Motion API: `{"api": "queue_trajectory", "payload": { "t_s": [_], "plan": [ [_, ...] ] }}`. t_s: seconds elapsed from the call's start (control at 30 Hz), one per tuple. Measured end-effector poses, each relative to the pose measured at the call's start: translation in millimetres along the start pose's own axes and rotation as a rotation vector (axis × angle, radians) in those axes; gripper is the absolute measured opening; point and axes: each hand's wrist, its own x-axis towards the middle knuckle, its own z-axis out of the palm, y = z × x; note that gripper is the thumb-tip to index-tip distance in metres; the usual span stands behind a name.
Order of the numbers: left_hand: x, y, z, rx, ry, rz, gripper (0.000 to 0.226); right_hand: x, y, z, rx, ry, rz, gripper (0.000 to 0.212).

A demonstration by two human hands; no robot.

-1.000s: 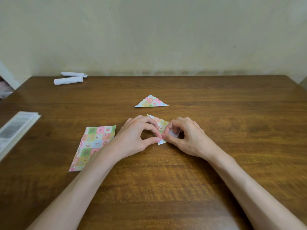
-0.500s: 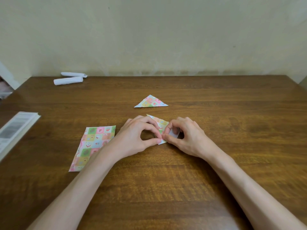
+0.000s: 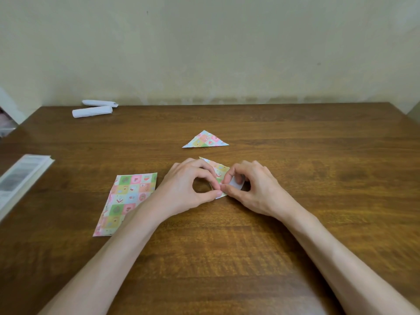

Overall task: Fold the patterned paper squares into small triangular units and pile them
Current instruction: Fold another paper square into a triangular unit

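pinching goes on unchanged: over the last sec nothing much has shifted, both hands sit in the same spot w/ the same grip, so this reads as a crease being pressed in, not a new fold starting. left hand [image 3: 184, 187] has thumb + index curled into a ring, tips nipping the near edge of the half-folded piece [image 3: 218, 170]. right hand [image 3: 254, 189] mirrors it, thumb + index tips nipping the same near corner right beside the left ones, w/ the white underside of a flap showing under its fingers [image 3: 231, 172]. the other fingers of both hands are loosely curled, not spread. the piece lies flat on the counter [image 3: 318, 155] between the hands, its far tip poking out past the left knuckles. for the task, imo: 2nd unit is mid-fold, prob. a crease or two from done. no pile yet, since only one finished triangle [image 3: 205, 140] lies just beyond the hands, apart from them. unfolded sheets [image 3: 127, 196] wait at the left, beside the left wrist and partly hidden by the forearm; can't tell how many are stacked. farther off: two white rolls [image 3: 92, 111] at the back left by the wall, a booklet [image 3: 20, 178] at the left edge. nothing blocks the way to the triangle. only snag: the forearm over the sheets could drag them when it moves.
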Motion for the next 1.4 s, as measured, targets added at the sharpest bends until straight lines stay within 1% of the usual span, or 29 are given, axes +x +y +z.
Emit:
{"api": "queue_trajectory", "payload": {
  "t_s": [0.33, 0.53, 0.63, 0.7, 0.9, 1.03, 1.13, 1.2, 1.4],
  "plan": [
    [-0.9, -2.8, -1.6, -0.053, -0.014, 0.02, 0.01, -1.0, -2.4, -2.8, 0.018, -0.027, 0.003, 0.026],
    [-0.9, -3.4, -2.6, -0.066, -0.039, 0.012, 0.013, -0.4, -1.0, -2.4, 0.042, -0.02, -0.001, 0.038],
    [-0.7, -3.3, -1.9, -0.067, -0.019, 0.017, 0.006, -1.2, 0.5, -1.9, 0.056, -0.001, -0.012, 0.033],
    [-0.6, -3.5, -1.5, -0.061, -0.011, 0.018, 0.005, -1.7, 1.6, -1.8, 0.059, 0.001, -0.016, 0.03],
    [-2.3, -2.2, -0.5, -0.039, 0.016, 0.03, 0.013, -2.0, -0.3, -1.3, 0.042, 0.01, 0.004, 0.033],
    [-2.5, -2.0, 1.2, -0.002, 0.043, 0.04, 0.007, 0.6, -5.1, 0.9, 0.005, 0.005, 0.052, 0.032],
    [-3.0, -1.5, -0.7, 0.04, 0.03, 0.032, 0.008, 0.7, -7.9, 5.8, -0.044, 0.034, 0.057, 0.032],
    [-3.4, -0.8, -2.2, 0.035, 0.008, 0.024, 0.01, 0.0, -7.2, 6.2, -0.04, 0.042, 0.056, 0.034],
    [-3.2, -0.5, -1.2, -0.016, -0.005, -0.017, 0.01, -0.5, -5.3, 1.6, -0.009, -0.003, 0.055, 0.041]
  ]
}}
